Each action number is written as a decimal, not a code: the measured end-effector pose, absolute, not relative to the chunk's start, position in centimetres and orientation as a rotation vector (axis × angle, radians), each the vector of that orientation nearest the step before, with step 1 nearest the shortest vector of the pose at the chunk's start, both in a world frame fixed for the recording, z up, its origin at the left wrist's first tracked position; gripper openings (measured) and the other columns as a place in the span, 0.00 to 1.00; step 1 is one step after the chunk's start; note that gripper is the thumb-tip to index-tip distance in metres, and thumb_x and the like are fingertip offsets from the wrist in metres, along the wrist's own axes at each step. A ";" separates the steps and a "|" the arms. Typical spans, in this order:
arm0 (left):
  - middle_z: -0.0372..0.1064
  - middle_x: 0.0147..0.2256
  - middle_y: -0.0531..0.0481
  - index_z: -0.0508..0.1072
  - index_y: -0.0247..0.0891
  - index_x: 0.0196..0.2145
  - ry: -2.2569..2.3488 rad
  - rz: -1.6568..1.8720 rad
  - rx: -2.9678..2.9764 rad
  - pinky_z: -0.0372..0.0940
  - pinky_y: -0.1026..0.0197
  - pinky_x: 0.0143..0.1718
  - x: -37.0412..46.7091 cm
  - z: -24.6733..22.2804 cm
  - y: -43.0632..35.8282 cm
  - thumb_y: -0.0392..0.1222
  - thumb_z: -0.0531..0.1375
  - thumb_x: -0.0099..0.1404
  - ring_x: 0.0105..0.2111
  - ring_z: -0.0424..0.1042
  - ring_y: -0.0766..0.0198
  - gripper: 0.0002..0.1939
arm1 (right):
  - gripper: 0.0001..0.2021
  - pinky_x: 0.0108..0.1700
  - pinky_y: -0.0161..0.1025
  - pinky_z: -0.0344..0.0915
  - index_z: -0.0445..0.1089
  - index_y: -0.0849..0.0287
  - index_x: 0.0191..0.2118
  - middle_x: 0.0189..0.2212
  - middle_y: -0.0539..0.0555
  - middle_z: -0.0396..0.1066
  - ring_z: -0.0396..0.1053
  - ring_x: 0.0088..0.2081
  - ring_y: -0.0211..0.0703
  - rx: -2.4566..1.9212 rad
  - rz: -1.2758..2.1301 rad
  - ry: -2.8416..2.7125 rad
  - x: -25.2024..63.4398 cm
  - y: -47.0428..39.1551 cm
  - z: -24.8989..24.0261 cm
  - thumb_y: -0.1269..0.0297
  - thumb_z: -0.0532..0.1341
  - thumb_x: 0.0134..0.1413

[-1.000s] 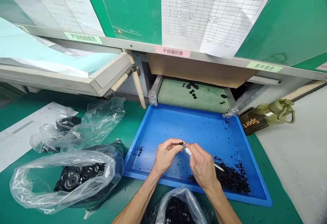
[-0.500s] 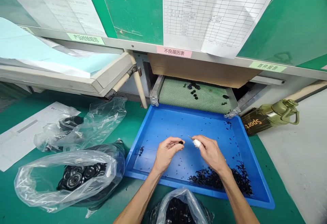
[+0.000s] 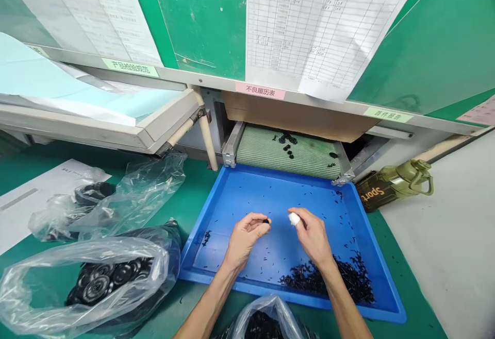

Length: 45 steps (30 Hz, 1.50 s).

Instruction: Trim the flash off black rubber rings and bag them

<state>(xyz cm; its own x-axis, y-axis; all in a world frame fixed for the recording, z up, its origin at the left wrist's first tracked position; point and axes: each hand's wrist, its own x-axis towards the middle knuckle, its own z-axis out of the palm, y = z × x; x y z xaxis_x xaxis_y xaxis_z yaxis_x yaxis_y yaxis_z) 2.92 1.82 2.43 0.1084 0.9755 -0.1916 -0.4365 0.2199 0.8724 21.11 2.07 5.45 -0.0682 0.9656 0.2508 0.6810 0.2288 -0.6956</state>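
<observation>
Over the blue tray (image 3: 247, 195), my left hand (image 3: 243, 236) pinches a small black round rubber-like part (image 3: 266, 221) between thumb and fingertips. Facing it across a short gap is my right hand (image 3: 311, 231), its fingers closed against a thumb wrapped in white (image 3: 294, 219). Something thin and dark shows inside that grip; it looks like a small thin tool, mostly hidden by the fingers. Below my right wrist, a heap of small black slivers (image 3: 309, 277) lies in the tray's near right part.
A green conveyor belt (image 3: 263, 158) with several black parts ends above the tray's far edge. Open plastic bags of black parts stand at left (image 3: 96, 282) and at the near edge (image 3: 263, 323). A sport bottle (image 3: 398, 184) lies right; a paper-laden shelf (image 3: 150, 133) juts out upper left.
The camera view has shifted slightly. Both hands stay apart over the tray. The thin grey tip that stuck out of my right fingers no longer shows clearly.
</observation>
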 end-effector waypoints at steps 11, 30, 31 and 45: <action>0.72 0.31 0.49 0.71 0.34 0.28 0.753 1.238 0.260 0.66 0.67 0.35 2.6 1.3 3.5 0.31 0.64 0.48 0.31 0.71 0.68 0.07 | 0.15 0.38 0.37 0.60 0.73 0.63 0.39 0.32 0.56 0.68 0.65 0.33 0.43 -1.667 0.074 -1.710 21.7 17.6 8.5 0.73 0.51 0.49; 0.67 0.27 0.50 0.75 0.31 0.35 0.661 1.110 0.328 0.55 0.73 0.19 2.8 1.1 3.1 0.40 0.69 0.50 0.23 0.62 0.75 0.15 | 0.20 0.41 0.37 0.64 0.68 0.56 0.50 0.38 0.54 0.67 0.66 0.38 0.39 -1.169 0.772 -2.188 18.0 3.9 6.0 0.75 0.47 0.55; 0.68 0.28 0.49 0.76 0.31 0.36 0.674 1.107 0.321 0.58 0.72 0.21 2.8 1.1 3.1 0.39 0.68 0.50 0.24 0.64 0.74 0.15 | 0.21 0.41 0.38 0.65 0.68 0.56 0.51 0.37 0.54 0.68 0.67 0.38 0.40 -1.226 0.725 -2.154 18.2 3.6 5.7 0.75 0.47 0.55; 0.74 0.27 0.49 0.75 0.33 0.32 0.744 1.170 0.354 0.65 0.69 0.34 3.2 1.1 2.9 0.38 0.69 0.48 0.27 0.71 0.71 0.13 | 0.20 0.39 0.35 0.67 0.66 0.57 0.52 0.40 0.55 0.71 0.71 0.38 0.41 -1.581 0.280 -2.161 17.4 0.0 4.0 0.75 0.48 0.57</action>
<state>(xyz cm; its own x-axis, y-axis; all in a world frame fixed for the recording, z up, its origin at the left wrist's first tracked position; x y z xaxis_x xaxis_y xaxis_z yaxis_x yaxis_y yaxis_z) 3.19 2.91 1.13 0.1923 0.9202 -0.3409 -0.6992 0.3722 0.6104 17.39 -0.02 4.03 -0.2451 0.9410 0.2332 0.8507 0.3241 -0.4139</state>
